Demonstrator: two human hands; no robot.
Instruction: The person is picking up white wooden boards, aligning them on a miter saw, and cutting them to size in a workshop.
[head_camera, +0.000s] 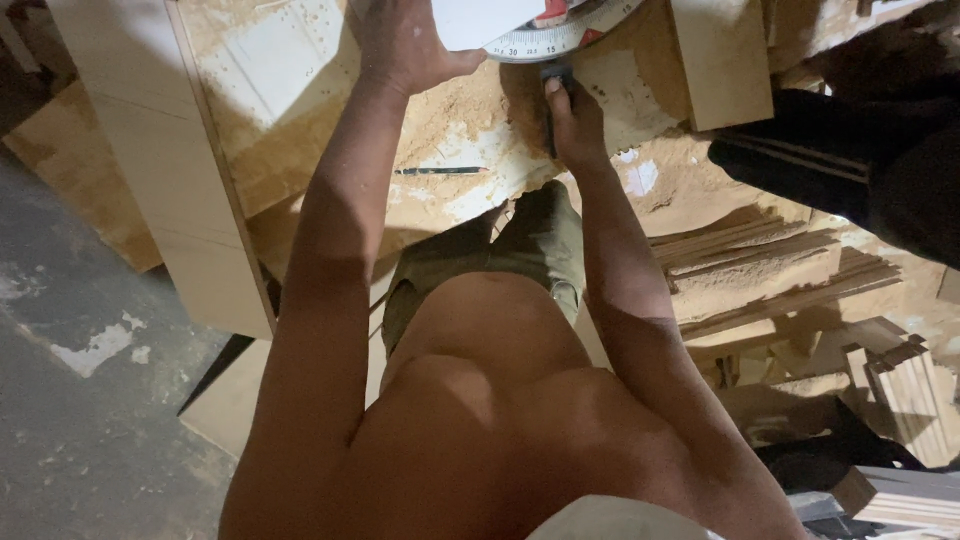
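Note:
My left hand (400, 45) rests flat on the round white base of a saw (560, 35), whose rim carries an angle scale and a red pointer. My right hand (572, 120) is closed around a small dark handle (556, 76) just below that scale. Both arms reach up from my bare torso toward the top of the view. The saw's upper part is cut off by the frame edge.
A sawdust-covered wooden bench (470, 140) holds a dark pencil (440, 171). A pale board (170, 170) leans at the left, a wood block (722, 60) sits at upper right. Wooden strips (780, 270) and offcuts pile at the right. Another person's dark sleeve (850, 160) enters from the right.

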